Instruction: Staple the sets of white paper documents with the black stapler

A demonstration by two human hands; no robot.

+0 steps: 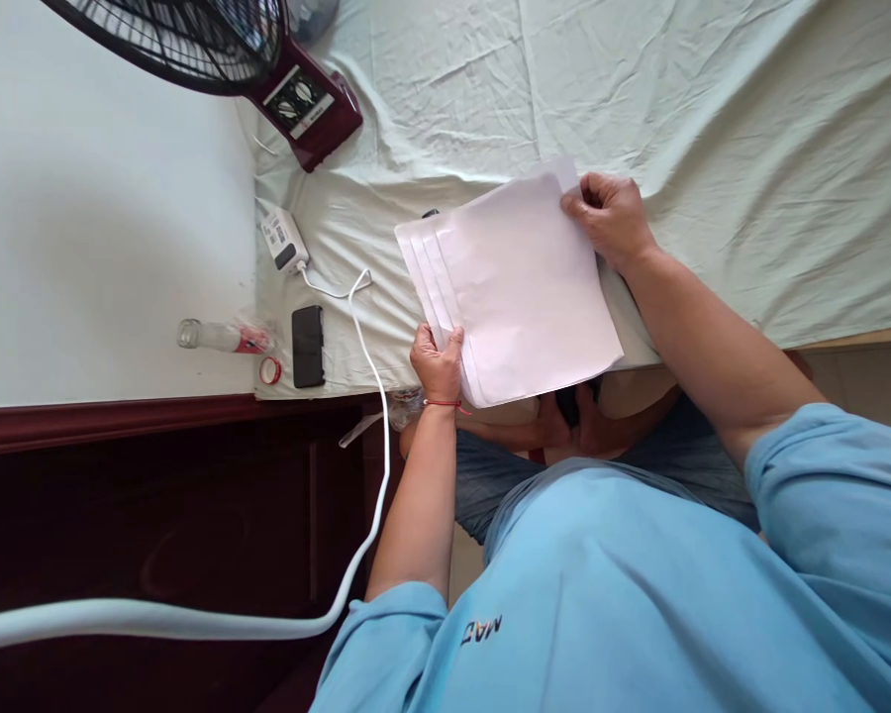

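The left hand [438, 358] gripped the near corner of a fanned stack of white sheets [524, 282], fingers closed on the stepped edges. The right hand [610, 218] pinched the far corner of the same stack, fingers curled over the top sheet. The sheets lay partly on the bed [713, 119], overhanging its near edge above the person's lap.

Around the stack: a white charger [283, 240] lay near the bed's left edge, its cable [363, 396] looping across the sheet just left of the stack, dropping over the near edge and trailing away to the left. A black phone [308, 345] lay at the near left corner of the bed, beside a small red ring [270, 370]. A clear bottle [223, 337] lay on its side on the white surface just beyond the bed's left edge. A fan [297, 94], dark red at the base, stood at the far left corner. The cable was the nearest thing to the left hand; nothing touched the stack but the hands.

The right and far parts of the bed showed only wrinkled cloth.

A small dark object at the stack's far left corner was mostly hidden under the paper and could not be identified. The fan's grille was cut off by the top of the view. Under the stack, dark shapes at the lap could not be made out.
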